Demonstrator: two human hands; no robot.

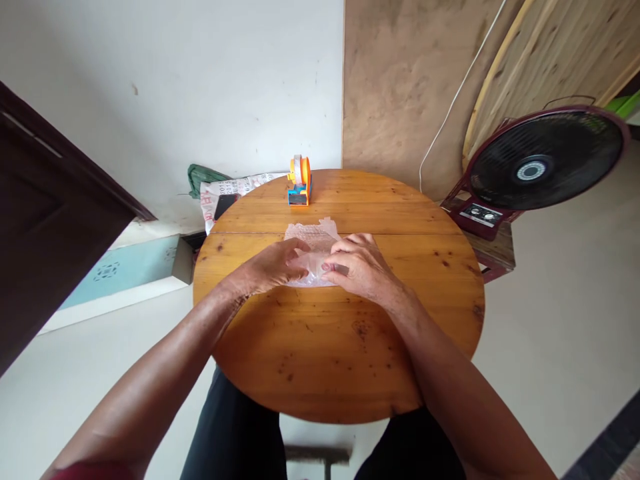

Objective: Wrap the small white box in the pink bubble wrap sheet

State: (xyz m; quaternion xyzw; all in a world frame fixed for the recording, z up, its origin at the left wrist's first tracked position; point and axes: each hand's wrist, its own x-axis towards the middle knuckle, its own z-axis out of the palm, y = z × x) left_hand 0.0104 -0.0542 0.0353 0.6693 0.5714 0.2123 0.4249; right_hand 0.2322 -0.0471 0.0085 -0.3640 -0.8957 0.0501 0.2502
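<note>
A sheet of clear bubble wrap (313,232) lies on the round wooden table (320,347), its far edge ragged. Over its left side is my left hand (280,263), thumb and fingers curved but apart, with the fingertips at the plastic. My right hand (363,267) is bent over the right side; its thumb and a fingertip come close together at the wrap. Between the hands the plastic is shiny and bunched, and I cannot make out whether something lies inside it.
An orange and blue tape dispenser (299,183) with a tape roll stands near the table's far edge. On the right is a dark red fan (545,160) on a wooden stand. A printed sack (220,197) lies behind the table at left. A white cable (460,90) hangs along the wall board.
</note>
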